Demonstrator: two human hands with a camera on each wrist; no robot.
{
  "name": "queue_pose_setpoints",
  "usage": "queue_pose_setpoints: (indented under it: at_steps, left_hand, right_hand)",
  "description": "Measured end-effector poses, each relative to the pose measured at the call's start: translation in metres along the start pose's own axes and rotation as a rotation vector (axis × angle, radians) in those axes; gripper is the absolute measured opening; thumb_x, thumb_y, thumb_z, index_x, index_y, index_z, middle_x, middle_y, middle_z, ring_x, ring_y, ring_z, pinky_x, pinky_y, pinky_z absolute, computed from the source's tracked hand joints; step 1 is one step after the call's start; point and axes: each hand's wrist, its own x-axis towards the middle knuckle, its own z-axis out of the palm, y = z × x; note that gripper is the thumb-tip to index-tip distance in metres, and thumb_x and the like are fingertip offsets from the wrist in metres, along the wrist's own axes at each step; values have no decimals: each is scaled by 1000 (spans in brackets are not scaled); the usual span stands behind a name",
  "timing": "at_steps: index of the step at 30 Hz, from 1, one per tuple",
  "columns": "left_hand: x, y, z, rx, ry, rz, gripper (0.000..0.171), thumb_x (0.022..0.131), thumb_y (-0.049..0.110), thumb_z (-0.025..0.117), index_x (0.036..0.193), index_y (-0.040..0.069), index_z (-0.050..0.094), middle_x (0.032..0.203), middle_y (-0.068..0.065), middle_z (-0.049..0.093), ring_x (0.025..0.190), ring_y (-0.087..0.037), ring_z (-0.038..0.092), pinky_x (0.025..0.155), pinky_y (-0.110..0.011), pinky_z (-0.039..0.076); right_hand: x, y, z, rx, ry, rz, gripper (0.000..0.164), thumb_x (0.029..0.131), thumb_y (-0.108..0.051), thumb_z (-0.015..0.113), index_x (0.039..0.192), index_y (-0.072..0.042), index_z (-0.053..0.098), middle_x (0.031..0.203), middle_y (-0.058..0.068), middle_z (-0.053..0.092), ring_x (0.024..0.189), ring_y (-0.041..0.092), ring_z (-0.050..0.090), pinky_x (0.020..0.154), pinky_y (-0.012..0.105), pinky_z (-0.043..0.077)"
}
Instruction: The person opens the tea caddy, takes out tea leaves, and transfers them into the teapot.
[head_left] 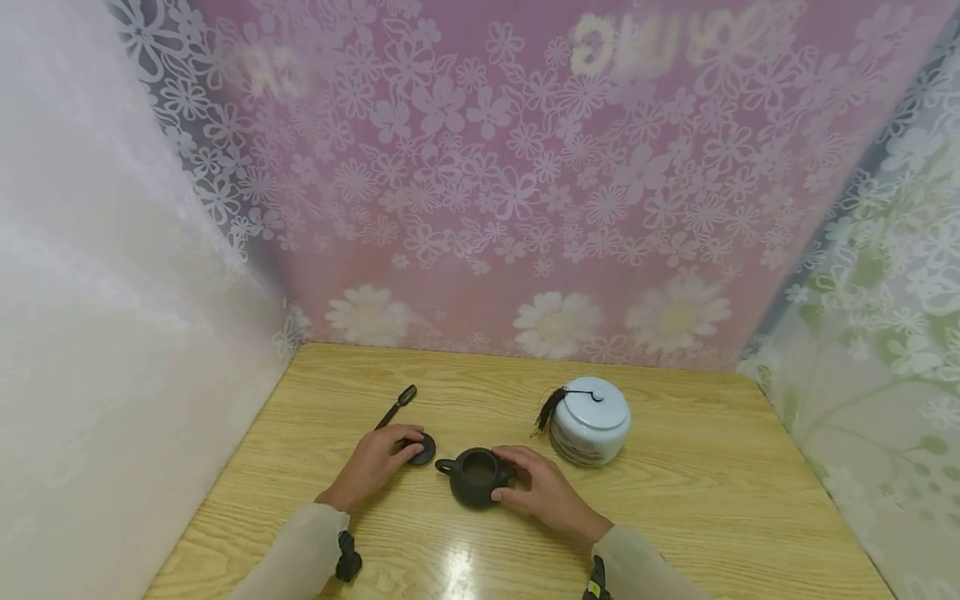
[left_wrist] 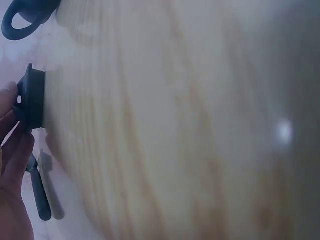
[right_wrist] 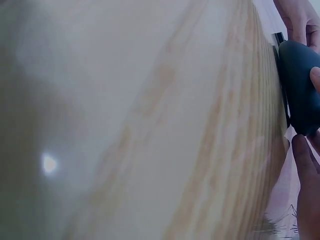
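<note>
A dark teapot (head_left: 474, 492) without its lid stands on the table, opening upward, loop handle toward the left. My right hand (head_left: 543, 493) grips it on the spout side, fingers at the far side and thumb at the near side. In the right wrist view the teapot's dark body (right_wrist: 299, 85) shows between the fingers. Left of the teapot, my left hand (head_left: 378, 458) pinches the round black teapot lid (head_left: 424, 451) from above. The left wrist view shows this lid (left_wrist: 35, 100) low at the table surface; I cannot tell if it touches.
Behind the left hand lies a slim black scoop (head_left: 397, 406), partly hidden by the hand. A pale blue lidded jar (head_left: 592, 425) with a black tassel (head_left: 551, 410) stands beyond the right hand. Flowered curtains (head_left: 510, 208) border the wooden table (head_left: 690, 500) at back and sides.
</note>
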Motion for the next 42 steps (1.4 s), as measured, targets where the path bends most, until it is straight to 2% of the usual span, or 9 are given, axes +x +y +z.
queue_pose_setpoints:
  at_steps: [7,11,14,19,24,31,37,39,42]
  left_hand:
    - [8,9,-5,-8,0,23,25,106,26,75,128,14,79,141,-3,73,131,-27,70,108,-53,58]
    - [21,20,-8,13,-9,36,28,106,25,74,132,14,77,139,-1,73,130,-26,69,106,-51,60]
    - [34,34,-11,9,-22,58,31,105,24,75,135,15,75,139,-1,74,130,-26,70,107,-52,59]
    - [51,57,-14,22,-41,96,33,105,28,76,138,22,73,141,2,73,132,-22,68,109,-49,58]
    - [66,82,-17,18,-72,149,34,106,26,74,139,16,73,141,-5,73,128,-29,70,106,-51,59]
    - [84,103,-12,-11,-120,151,38,107,32,73,142,17,72,145,-3,71,126,-28,70,106,-49,59]
    - [102,124,-4,-5,-121,205,38,107,32,73,142,16,71,144,-5,71,125,-26,70,104,-47,61]
    - [108,131,-1,-6,-133,213,39,108,32,72,143,15,71,144,-4,71,125,-24,70,104,-45,61]
    - [116,142,4,15,-159,226,41,109,35,70,145,15,70,145,-3,71,124,-22,70,103,-41,61]
  right_hand:
    - [-2,-6,-11,74,-1,50,74,99,-39,84,161,-12,54,158,8,59,139,35,64,118,55,51]
    - [0,-15,-25,71,29,-13,72,99,-34,84,160,-11,54,160,12,58,140,42,61,117,53,53]
    - [3,-22,-37,15,78,-91,68,98,-28,85,158,-13,57,157,14,60,138,44,61,115,46,55]
    - [3,-35,-61,-69,141,-178,68,98,-21,86,158,-14,57,154,11,62,137,37,63,112,45,57]
    - [2,-40,-86,-113,187,-213,68,99,-20,84,160,-13,54,158,10,59,142,33,60,113,45,56]
    - [-1,-40,-117,-95,241,-190,66,100,-15,82,160,-11,53,161,16,56,145,38,55,117,44,52]
    - [-8,-30,-141,-74,265,-88,67,103,-23,79,163,-17,50,167,11,50,146,43,54,118,45,51]
    - [-10,-26,-148,-84,276,-54,67,104,-26,79,164,-19,50,169,9,48,149,41,53,119,42,50]
    - [-12,-18,-158,-127,302,-18,67,105,-30,78,164,-21,49,170,9,47,152,39,50,122,28,46]
